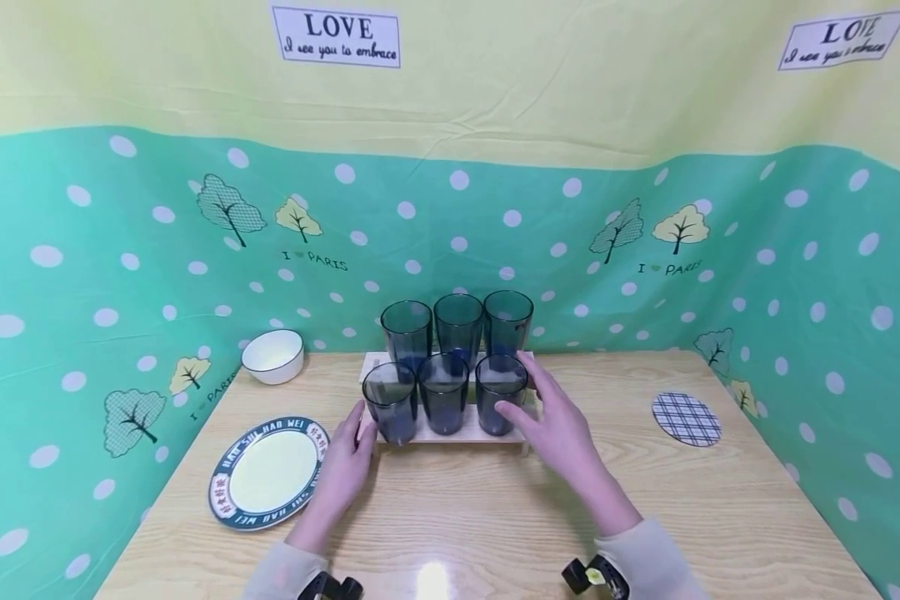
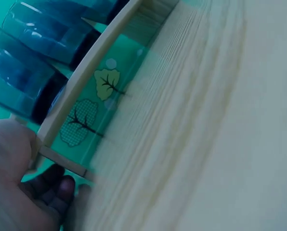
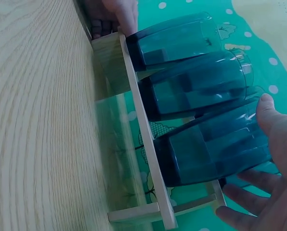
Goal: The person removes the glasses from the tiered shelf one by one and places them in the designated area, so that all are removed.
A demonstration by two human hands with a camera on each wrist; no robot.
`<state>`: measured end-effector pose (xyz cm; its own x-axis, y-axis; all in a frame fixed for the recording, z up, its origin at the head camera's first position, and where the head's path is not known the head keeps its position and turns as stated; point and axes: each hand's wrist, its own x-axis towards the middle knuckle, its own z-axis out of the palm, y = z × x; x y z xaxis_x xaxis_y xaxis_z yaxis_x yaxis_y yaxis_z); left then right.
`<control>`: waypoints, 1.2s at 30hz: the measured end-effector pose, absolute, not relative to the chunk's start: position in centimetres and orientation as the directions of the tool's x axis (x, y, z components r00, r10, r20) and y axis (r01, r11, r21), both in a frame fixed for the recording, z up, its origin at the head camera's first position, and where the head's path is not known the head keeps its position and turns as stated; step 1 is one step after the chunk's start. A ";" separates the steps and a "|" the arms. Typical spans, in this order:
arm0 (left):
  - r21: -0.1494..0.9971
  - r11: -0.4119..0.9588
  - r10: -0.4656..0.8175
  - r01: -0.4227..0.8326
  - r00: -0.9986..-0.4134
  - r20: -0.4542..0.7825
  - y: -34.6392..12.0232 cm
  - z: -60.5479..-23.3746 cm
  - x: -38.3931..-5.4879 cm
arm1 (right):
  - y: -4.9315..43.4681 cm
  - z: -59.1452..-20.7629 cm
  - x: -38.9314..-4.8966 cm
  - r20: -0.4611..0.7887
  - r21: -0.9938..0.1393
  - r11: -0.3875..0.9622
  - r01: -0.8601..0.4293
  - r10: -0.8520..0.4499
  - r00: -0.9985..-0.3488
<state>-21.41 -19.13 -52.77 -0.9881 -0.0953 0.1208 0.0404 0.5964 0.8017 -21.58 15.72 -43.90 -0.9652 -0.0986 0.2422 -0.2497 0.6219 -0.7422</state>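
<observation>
A two-tier wooden rack (image 1: 450, 437) carries two rows of dark tinted glasses, three on each tier. At the rack's left end my left hand (image 1: 348, 457) grips the lower shelf's corner, with the thumb above and the fingers curled beneath, as the left wrist view shows. The front left glass (image 1: 392, 404) stands close beside it. My right hand (image 1: 558, 421) is spread around the front right glass (image 3: 215, 142), thumb near its rim and fingers extended along its outer side. Whether the thumb touches the glass I cannot tell.
A white bowl (image 1: 273, 357) sits at the back left of the wooden table (image 1: 457, 517). In front of it lies a plate with a blue patterned rim (image 1: 228, 510). On the right is a round checked coaster (image 1: 686, 419). A green dotted cloth (image 1: 450, 242) hangs behind and at both sides.
</observation>
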 end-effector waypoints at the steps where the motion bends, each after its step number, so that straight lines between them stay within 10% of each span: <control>1: 0.810 0.585 -0.100 0.037 -0.988 0.117 -19.2 -52.9 -21.4 | 15.7 -43.9 -21.6 0.237 -0.746 0.619 -0.247 -0.100 -0.966; 36: 0.813 0.579 -0.115 0.066 -0.980 0.162 -19.0 -53.7 -21.2 | 14.7 -44.4 -22.1 0.229 -0.850 0.476 -0.225 -0.052 -0.972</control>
